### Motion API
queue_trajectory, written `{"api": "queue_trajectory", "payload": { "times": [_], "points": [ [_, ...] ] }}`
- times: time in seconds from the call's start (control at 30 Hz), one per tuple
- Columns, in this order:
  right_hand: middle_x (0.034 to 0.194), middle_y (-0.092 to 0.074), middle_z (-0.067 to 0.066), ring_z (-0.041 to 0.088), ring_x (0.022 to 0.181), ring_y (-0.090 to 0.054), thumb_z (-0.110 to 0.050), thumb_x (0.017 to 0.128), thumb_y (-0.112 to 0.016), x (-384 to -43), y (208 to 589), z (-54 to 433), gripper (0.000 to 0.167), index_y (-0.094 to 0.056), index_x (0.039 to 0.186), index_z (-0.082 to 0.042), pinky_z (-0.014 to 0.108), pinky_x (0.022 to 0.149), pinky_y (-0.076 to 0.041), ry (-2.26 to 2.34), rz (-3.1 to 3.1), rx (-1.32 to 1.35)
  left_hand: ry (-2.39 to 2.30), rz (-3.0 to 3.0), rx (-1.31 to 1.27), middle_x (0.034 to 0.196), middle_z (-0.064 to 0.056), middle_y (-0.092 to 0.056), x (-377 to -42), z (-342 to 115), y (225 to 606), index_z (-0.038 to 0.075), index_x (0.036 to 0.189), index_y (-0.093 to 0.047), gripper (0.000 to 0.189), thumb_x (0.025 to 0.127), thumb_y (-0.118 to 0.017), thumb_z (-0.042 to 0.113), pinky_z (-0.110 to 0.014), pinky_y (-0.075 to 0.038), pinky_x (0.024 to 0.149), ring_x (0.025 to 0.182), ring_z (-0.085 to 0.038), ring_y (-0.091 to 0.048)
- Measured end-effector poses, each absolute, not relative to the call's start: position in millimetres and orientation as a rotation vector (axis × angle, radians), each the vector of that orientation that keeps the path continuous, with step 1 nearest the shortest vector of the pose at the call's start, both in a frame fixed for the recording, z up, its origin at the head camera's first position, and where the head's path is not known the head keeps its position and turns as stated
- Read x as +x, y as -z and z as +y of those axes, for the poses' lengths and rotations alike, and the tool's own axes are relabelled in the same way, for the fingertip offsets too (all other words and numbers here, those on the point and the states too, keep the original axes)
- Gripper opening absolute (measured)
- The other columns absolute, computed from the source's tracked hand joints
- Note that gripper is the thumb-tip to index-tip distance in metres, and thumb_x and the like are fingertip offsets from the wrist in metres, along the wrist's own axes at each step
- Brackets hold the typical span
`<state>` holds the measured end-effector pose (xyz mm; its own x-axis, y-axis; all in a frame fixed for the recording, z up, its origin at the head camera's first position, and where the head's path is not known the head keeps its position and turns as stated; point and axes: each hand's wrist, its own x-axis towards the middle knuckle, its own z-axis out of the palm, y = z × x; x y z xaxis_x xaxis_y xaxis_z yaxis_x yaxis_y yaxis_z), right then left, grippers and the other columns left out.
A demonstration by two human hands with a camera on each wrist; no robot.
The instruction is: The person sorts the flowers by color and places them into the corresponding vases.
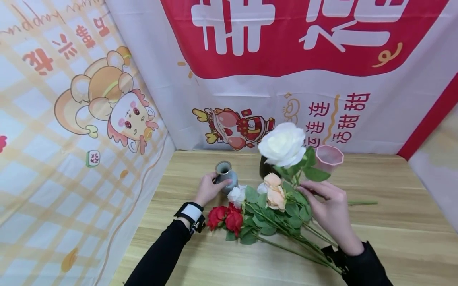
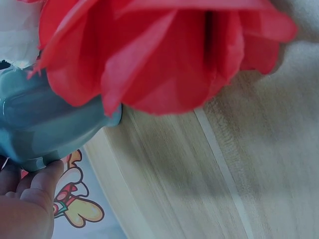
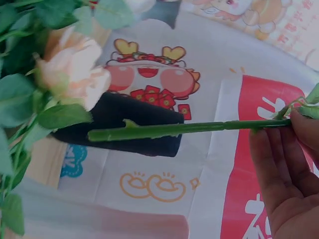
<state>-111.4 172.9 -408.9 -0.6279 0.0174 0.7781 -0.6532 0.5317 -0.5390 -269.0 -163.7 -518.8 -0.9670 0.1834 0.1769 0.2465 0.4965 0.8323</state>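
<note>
My left hand (image 1: 210, 187) grips a small blue-grey vase (image 1: 229, 180) by its neck and shoulder; the vase stands upright on the wooden table. In the left wrist view the vase (image 2: 50, 119) is partly hidden by a red rose (image 2: 164, 59). My right hand (image 1: 330, 206) pinches a white rose (image 1: 282, 145) by its green stem (image 3: 159, 131), with the bloom raised above the other flowers. Under and beside that hand lie several roses: a peach rose (image 1: 276, 196), a smaller white rose (image 1: 237, 196) and red roses (image 1: 234, 219), leafy stems running to the lower right.
A black vase (image 1: 265, 169) stands at the back, partly hidden by the white bloom. Right of it is a pink vase (image 1: 329, 157). Printed cloth (image 1: 161, 79) hangs behind and to the left of the wooden table (image 1: 404, 190).
</note>
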Motion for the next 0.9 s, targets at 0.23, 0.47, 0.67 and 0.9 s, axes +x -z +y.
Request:
{"api": "queue_trajectory", "payload": {
  "times": [0.23,0.47,0.67,0.9],
  "points": [
    [0.091,-0.070,0.008,0.006,0.078,-0.065,0.015,0.080,-0.074,-124,394,167,0.023,-0.075,0.097,-0.001,0.015,0.072,-0.051,-1.289,-2.002,0.363,1.492,-2.673,-0.382,0.106,-0.002,-0.071,-269,-164,518,0.010,0.101,-0.073,0.034,0.082,-0.082,0.037,-0.038,-0.051,0.085,0.100,-0.016,-0.065],
    [0.092,-0.067,0.013,0.009,0.083,-0.066,0.006,0.090,-0.068,-134,382,158,0.012,-0.072,0.101,0.001,0.020,0.079,-0.052,-1.489,-1.984,0.276,1.535,-2.666,-0.389,0.107,0.000,-0.071,-268,-164,517,0.011,0.104,-0.073,0.034,0.082,-0.081,0.036,-0.036,-0.051,0.088,0.102,-0.014,-0.064],
    [0.093,-0.065,0.015,0.014,0.081,-0.063,0.004,0.092,-0.066,-147,377,147,0.013,-0.069,0.104,0.006,0.021,0.074,-0.052,-1.651,-1.886,0.241,1.542,-2.667,-0.376,0.106,-0.001,-0.071,-266,-163,515,0.010,0.102,-0.073,0.031,0.082,-0.082,0.033,-0.038,-0.051,0.087,0.101,-0.016,-0.064],
    [0.092,-0.064,0.021,0.017,0.077,-0.065,0.008,0.091,-0.064,-169,369,130,0.022,-0.064,0.113,0.011,0.026,0.068,-0.056,-1.772,-1.791,0.204,1.550,-2.658,-0.392,0.105,-0.001,-0.071,-266,-163,514,0.010,0.100,-0.073,0.028,0.083,-0.082,0.031,-0.039,-0.051,0.087,0.100,-0.016,-0.064]
  ]
}}
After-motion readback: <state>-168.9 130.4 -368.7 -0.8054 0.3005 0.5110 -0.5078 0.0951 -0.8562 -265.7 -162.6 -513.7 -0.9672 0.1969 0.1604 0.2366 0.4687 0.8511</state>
